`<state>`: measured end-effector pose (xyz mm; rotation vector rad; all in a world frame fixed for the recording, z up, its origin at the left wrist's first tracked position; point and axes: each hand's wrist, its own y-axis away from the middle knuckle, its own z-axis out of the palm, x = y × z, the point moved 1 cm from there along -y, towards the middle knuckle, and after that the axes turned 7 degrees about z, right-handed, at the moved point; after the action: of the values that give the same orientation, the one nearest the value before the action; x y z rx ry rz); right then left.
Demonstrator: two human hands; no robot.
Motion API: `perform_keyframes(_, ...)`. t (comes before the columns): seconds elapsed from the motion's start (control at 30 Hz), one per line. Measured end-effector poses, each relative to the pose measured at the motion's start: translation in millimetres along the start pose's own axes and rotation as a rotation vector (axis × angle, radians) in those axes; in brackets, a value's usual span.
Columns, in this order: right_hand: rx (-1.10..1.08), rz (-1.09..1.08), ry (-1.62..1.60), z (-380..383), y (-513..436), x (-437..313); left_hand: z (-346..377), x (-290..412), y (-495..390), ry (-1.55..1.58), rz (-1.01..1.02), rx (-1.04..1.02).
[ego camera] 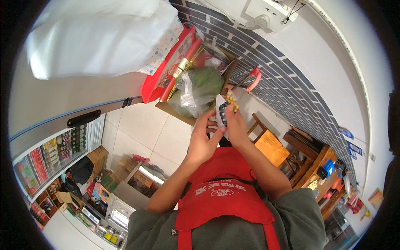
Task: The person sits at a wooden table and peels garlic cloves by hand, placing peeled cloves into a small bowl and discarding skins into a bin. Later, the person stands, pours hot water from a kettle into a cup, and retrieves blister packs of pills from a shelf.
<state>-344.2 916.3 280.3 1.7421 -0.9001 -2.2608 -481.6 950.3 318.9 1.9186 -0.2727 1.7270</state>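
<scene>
My left hand (pixel 204 137) and my right hand (pixel 235 126) meet in front of the red apron (pixel 222 190). Between them is a small white packet (pixel 220 114) with dark round pieces in it, gripped by the fingers of both hands. A bundle of small yellow-tipped items (pixel 232 100) in clear wrapping sticks out beyond my right fingers; what exactly they are, I cannot tell. Just past the hands stands a cardboard box (pixel 179 116) holding a clear plastic bag of green contents (pixel 203 84) and a red tube (pixel 181 69).
Left, a cabinet with a black handle (pixel 83 118) carries white plastic sheeting (pixel 103 40). A grey brick-pattern wall (pixel 281 78) runs along the right, with a wooden stool (pixel 271 147) near it. Below left are a stocked display case (pixel 56 153) and a grey metal box (pixel 131 192).
</scene>
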Motion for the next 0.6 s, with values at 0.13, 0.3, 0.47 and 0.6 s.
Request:
perform_keyframes(0.13, -0.045, -0.073, 0.009, 6.8, 7.4, -2.9, 0.6, 11.1, 2.7, 0.048, -0.069, 0.082)
perform_keyframes(0.3, -0.065, -0.002, -0.08, 4.1, 18.7, -19.6, -5.7, -1.0, 10.5, 0.193, -0.059, 0.114)
perform_keyframes(0.47, -0.051, -0.047, -0.04, -7.3, 25.1, -35.8, -9.6, -5.2, 15.5, 0.357, -0.06, 0.116)
perform_keyframes(0.6, 0.046, -0.181, -0.014, -17.4, 34.4, -38.6, -11.0, 0.4, 19.9, 0.333, -0.056, 0.132)
